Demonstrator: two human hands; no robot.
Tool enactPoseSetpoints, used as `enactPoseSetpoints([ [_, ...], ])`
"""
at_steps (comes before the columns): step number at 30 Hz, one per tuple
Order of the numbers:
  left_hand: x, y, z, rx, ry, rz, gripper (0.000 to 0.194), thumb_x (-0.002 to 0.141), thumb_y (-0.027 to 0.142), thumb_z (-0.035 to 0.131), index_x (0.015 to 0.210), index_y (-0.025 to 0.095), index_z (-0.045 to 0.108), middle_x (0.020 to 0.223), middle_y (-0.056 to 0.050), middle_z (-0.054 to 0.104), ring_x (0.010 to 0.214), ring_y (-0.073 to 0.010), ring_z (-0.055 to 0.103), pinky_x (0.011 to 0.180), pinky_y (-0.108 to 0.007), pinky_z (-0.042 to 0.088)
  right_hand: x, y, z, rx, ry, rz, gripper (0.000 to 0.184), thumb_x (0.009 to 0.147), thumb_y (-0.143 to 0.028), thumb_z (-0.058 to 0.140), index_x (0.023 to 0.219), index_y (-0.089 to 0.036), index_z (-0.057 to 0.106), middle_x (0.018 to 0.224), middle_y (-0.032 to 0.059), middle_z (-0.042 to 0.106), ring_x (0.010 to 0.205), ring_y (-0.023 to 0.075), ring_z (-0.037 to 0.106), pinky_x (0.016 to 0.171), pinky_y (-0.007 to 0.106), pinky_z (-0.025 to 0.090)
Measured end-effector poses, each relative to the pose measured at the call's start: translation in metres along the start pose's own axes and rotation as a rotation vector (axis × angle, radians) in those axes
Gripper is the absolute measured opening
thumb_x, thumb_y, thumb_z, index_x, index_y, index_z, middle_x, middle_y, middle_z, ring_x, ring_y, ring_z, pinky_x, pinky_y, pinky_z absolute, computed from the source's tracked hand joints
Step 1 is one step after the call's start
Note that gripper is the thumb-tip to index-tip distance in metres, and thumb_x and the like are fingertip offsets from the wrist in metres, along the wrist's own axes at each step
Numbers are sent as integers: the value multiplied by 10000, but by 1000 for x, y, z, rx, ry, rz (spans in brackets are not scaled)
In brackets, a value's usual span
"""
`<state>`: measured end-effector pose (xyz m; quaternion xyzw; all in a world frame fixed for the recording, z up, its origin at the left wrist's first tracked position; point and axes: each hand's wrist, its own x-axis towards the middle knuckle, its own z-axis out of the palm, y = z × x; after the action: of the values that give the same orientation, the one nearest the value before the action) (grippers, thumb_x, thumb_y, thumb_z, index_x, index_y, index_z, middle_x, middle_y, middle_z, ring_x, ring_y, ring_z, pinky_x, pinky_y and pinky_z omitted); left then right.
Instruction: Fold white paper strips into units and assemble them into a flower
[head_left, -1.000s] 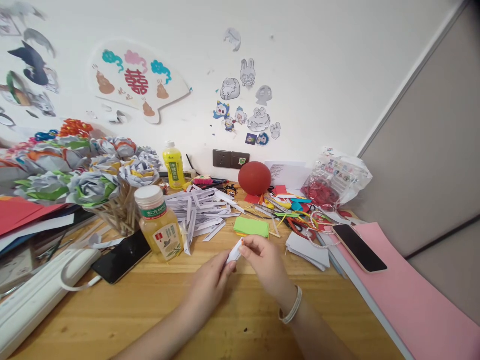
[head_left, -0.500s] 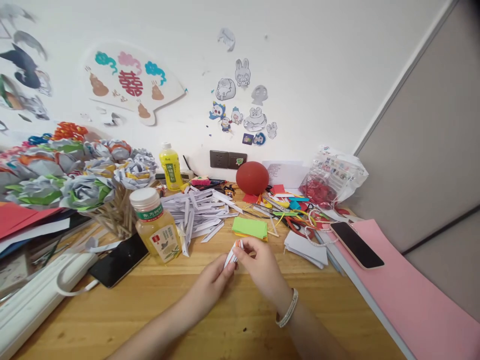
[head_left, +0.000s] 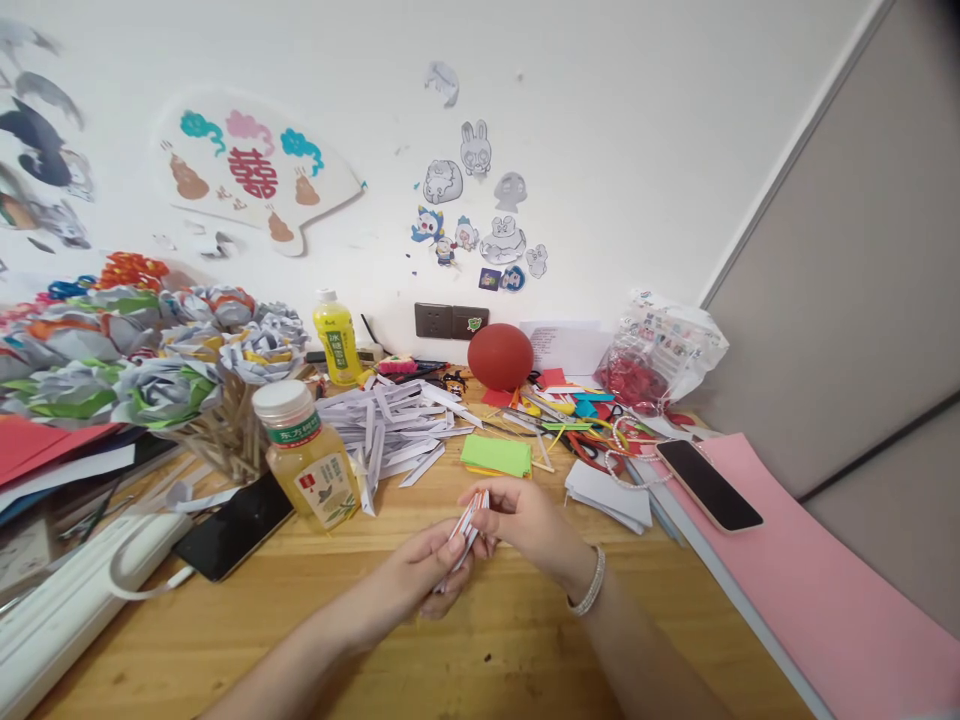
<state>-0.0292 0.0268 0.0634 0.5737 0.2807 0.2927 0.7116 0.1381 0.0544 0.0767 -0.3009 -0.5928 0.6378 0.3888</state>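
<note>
A small stack of folded white paper strips with orange edges (head_left: 466,527) is held between both hands above the table. My left hand (head_left: 431,568) grips its lower end, thumb on top and fingers curled beneath. At the upper end, my right hand (head_left: 525,525) pinches the paper with thumb and fingers. Part of the stack is hidden behind the fingers. Just beyond the hands lies a pad of green paper (head_left: 495,455). To their right is a pile of white paper pieces (head_left: 609,495).
Folded white strips (head_left: 390,430) lie heaped behind a drink bottle (head_left: 311,460). Paper flowers (head_left: 169,385) stand at the left near a dark phone (head_left: 236,525). A red balloon (head_left: 500,357), scissors and a plastic bag (head_left: 660,350) are at the back. Another phone (head_left: 709,485) rests on pink paper (head_left: 832,580).
The paper stack has turned so more of its layered edges show. My left fingers now wrap lower around it, and my right hand has shifted slightly right. The view has moved a little.
</note>
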Motion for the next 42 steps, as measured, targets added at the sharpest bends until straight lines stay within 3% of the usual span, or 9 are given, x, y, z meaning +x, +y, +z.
enactPoseSetpoints([
  [4, 0, -2, -3, 99, -5, 12, 441, 854, 592, 393, 904, 165, 489, 556, 81, 346, 426, -53, 263, 420, -200, 195, 0, 3, 0, -31, 7, 3, 375, 717, -474, 658, 887, -145, 599, 591, -43, 558, 477, 75, 505, 495, 200, 416],
  [8, 5, 0, 0, 202, 116, -14, 478, 822, 629, 406, 864, 167, 520, 545, 78, 347, 430, -67, 251, 414, -202, 226, 3, 10, 4, -101, 105, -7, 298, 729, -442, 635, 805, -156, 597, 620, -47, 540, 453, 64, 477, 443, 183, 394],
  [12, 11, -1, 2, 461, 248, 125, 446, 868, 558, 352, 788, 170, 557, 741, -23, 566, 666, -149, 496, 628, -249, 417, 7, 15, 7, -130, 179, -8, 239, 750, -391, 593, 699, -159, 565, 569, -54, 507, 435, 57, 453, 426, 170, 369],
  [15, 11, -8, 1, 741, 349, 143, 362, 916, 419, 285, 859, 189, 559, 873, -64, 632, 826, -198, 564, 764, -293, 434, 9, 16, 8, -128, 223, -3, 236, 742, -383, 588, 677, -159, 553, 552, -58, 499, 413, 51, 442, 406, 165, 344],
  [18, 9, -20, -1, 1168, 490, 76, 257, 892, 335, 364, 1006, 182, 536, 898, -89, 640, 778, -220, 601, 667, -287, 442, 11, 17, 11, -64, 304, 10, 225, 704, -371, 617, 678, -157, 549, 532, -69, 474, 395, 50, 430, 388, 167, 335],
  [26, 6, -17, -4, 2028, 728, 412, 316, 840, 90, 387, 1124, 132, 518, 751, -64, 623, 670, -221, 579, 585, -312, 360, 14, 20, 26, 311, 502, 82, 264, 595, -349, 701, 642, -147, 538, 497, -74, 447, 437, 49, 397, 407, 163, 355],
  [33, 4, -14, -8, 1975, 688, 450, 212, 754, 58, 408, 849, 173, 559, 650, -20, 598, 588, -176, 534, 597, -307, 317, 13, 23, 35, 404, 548, 113, 264, 575, -333, 715, 657, -144, 551, 515, -63, 475, 467, 56, 419, 435, 172, 379],
  [39, 9, -21, -12, 1896, 681, 642, 175, 797, 78, 379, 848, 151, 530, 595, -10, 559, 532, -174, 487, 567, -310, 282, 13, 21, 33, 327, 574, 112, 231, 586, -318, 687, 648, -147, 546, 485, -70, 462, 434, 55, 402, 414, 176, 357],
  [42, 9, -18, -9, 1929, 698, 647, 179, 819, 92, 377, 863, 153, 540, 632, -30, 573, 581, -199, 490, 590, -323, 291, 14, 24, 32, 341, 595, 110, 223, 590, -310, 677, 632, -150, 528, 486, -72, 447, 443, 52, 393, 415, 168, 350],
])
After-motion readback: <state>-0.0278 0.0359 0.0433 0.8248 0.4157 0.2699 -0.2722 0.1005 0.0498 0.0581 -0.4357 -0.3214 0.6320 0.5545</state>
